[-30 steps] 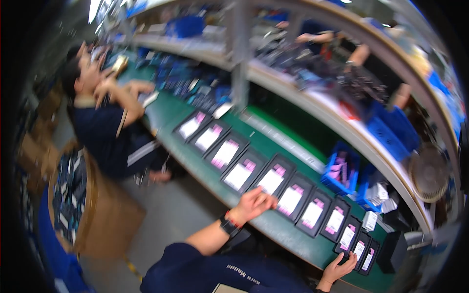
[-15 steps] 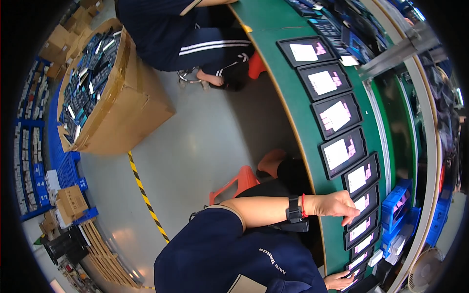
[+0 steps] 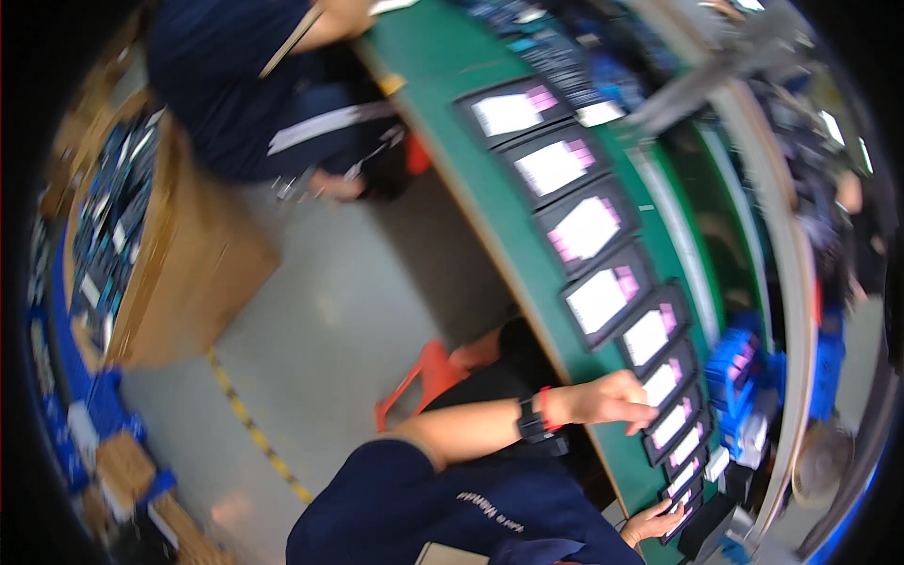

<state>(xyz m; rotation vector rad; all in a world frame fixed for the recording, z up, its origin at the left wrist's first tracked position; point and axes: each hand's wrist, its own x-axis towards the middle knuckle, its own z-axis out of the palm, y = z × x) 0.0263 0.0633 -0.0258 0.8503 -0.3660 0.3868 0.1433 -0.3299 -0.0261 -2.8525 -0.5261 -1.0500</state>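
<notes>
Along the green counter (image 3: pixel 490 179), black trays (image 3: pixel 603 297) lie in a row within reach; my left hand (image 3: pixel 603 400) rests flat and empty beside one, my right hand (image 3: pixel 654 523) steadies another, grip unclear.

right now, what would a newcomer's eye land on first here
First comes the curving row of black trays with bright white and pink inserts, running along the green workbench from top centre to lower right. Next, the left hand with a black wristband rests on the bench edge beside the trays, and the right hand touches the last ones. A large brown cardboard box stands on the floor at left.
</notes>
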